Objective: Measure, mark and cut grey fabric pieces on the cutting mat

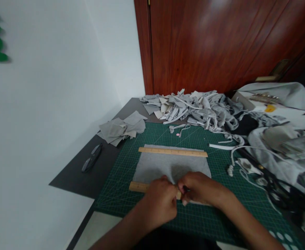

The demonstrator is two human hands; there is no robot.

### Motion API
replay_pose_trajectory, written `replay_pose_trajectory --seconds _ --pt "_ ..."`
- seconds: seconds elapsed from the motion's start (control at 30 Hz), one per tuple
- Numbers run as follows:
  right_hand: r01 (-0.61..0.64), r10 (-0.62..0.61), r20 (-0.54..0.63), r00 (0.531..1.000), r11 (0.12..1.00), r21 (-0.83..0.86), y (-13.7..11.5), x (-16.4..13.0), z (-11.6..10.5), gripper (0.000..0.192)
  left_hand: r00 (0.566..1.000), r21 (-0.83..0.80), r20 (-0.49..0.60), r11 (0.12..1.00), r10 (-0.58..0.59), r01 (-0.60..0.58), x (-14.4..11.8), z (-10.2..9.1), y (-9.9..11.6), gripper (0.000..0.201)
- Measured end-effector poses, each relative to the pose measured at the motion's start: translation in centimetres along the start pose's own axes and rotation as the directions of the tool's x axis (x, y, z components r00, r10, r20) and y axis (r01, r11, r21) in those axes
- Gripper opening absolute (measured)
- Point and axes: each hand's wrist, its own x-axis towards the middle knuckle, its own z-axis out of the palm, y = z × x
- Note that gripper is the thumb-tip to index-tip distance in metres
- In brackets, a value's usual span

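Grey cloth (pixel 152 166) lies spread on the green cutting mat (pixel 116 194), directly in front of the person, with both hands at its near edge. The left hand (pixel 161 199) is clenched over the near wooden ruler (pixel 139 186), knuckles up; the right hand (pixel 198 187) is just beside it, fingers curled in tightly. What is pinched between the fingertips is hidden, so I cannot tell whether either one grips ruler, fabric or both. A crease in the cloth runs toward the gap between them. Across the far edge lies a second wooden ruler (pixel 173 152), roughly parallel to the first and overhanging the fabric at both ends. Beyond that, a thin fabric strip (pixel 180 128) and a small pink piece (pixel 178 134) sit on the mat. To the left are a stack of grey scraps (pixel 122 128) and, nearer, a pair of glasses (pixel 92 158). Black-handled scissors (pixel 285 194) lie to the right among cords and fabric. A large scrap heap (pixel 194 107) fills the back, before a reddish wooden door (pixel 207 45).
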Motion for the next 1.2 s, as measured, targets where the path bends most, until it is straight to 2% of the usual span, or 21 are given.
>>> replay_pose_trajectory --seconds 0.1,0.2,0.27,0.33,0.4,0.5,0.53,0.57,0.6,0.63,0.7,0.8,0.93,1.1,1.2 --pt "-0.020 0.020 0.000 1.000 1.000 0.013 -0.1 0.0 -0.1 0.015 0.981 0.029 0.184 0.998 0.055 -0.061 2.7 -2.7 -0.6 0.018" --pt "-0.027 0.027 0.002 1.000 0.999 0.025 0.3 0.4 -0.1 0.018 0.980 0.144 0.183 0.985 0.071 -0.098 5.5 -4.9 -1.1 0.009" --pt "-0.008 0.007 0.017 1.000 0.999 0.040 0.8 0.7 -0.2 0.020 0.984 0.191 0.148 0.973 0.100 -0.128 7.0 -5.8 -1.3 0.015" --pt "0.008 -0.009 0.028 1.000 0.999 0.032 1.1 1.0 -0.3 0.021 0.978 0.169 0.177 0.975 0.111 -0.141 8.4 -6.2 -1.4 0.012" --pt "0.004 -0.004 0.030 1.000 1.000 -0.001 1.1 1.0 -0.3 0.023 0.981 0.136 0.176 0.985 0.082 -0.107 9.6 -6.2 -1.3 0.008" --pt "-0.034 0.034 0.021 0.999 0.999 -0.039 0.9 0.9 -0.4 0.024 1.000 0.151 0.029 0.989 -0.009 0.005 11.3 -4.8 -1.0 0.028" --pt "-0.047 0.047 0.017 0.999 0.998 -0.039 0.8 0.9 -0.4 0.024 0.997 0.167 -0.061 0.984 -0.054 0.063 11.7 -4.0 -0.9 0.030" --pt "-0.055 0.056 0.018 0.998 0.998 -0.035 0.7 0.8 -0.4 0.023 0.978 0.188 -0.197 0.976 -0.070 0.108 12.1 -3.0 -0.9 0.028" --pt "-0.059 0.059 0.022 0.998 0.998 -0.028 0.6 0.8 -0.4 0.023 0.963 0.206 -0.266 0.974 -0.040 0.098 12.3 -1.9 -0.9 0.028" --pt "-0.057 0.058 0.025 0.998 0.998 -0.021 0.6 0.8 -0.4 0.022 0.957 0.229 -0.290 0.970 -0.008 0.078 12.5 -0.8 -0.9 0.035" --pt "-0.053 0.053 0.027 0.998 0.999 -0.012 0.7 0.8 -0.3 0.023 0.964 0.271 -0.265 0.961 0.017 0.057 12.7 0.9 -1.2 0.042" --pt "-0.033 0.033 0.018 0.999 0.999 0.003 1.0 0.9 0.0 0.026 0.970 0.307 -0.236 0.951 0.055 0.021 12.8 2.3 -1.9 0.032" --pt "-0.002 0.001 0.026 1.000 1.000 0.027 1.6 1.0 0.2 0.027 0.974 0.314 -0.219 0.949 0.047 0.025 13.0 2.8 -2.1 0.031" --pt "0.027 -0.029 0.019 0.999 0.998 0.058 1.9 1.1 0.5 0.026 0.978 0.280 -0.201 0.954 -0.053 0.109 12.6 3.4 -2.0 0.047" --pt "0.023 -0.024 0.013 1.000 0.997 0.076 2.0 1.1 0.9 0.024 0.988 0.259 -0.132 0.959 -0.079 0.111 12.3 3.6 -2.3 0.057"
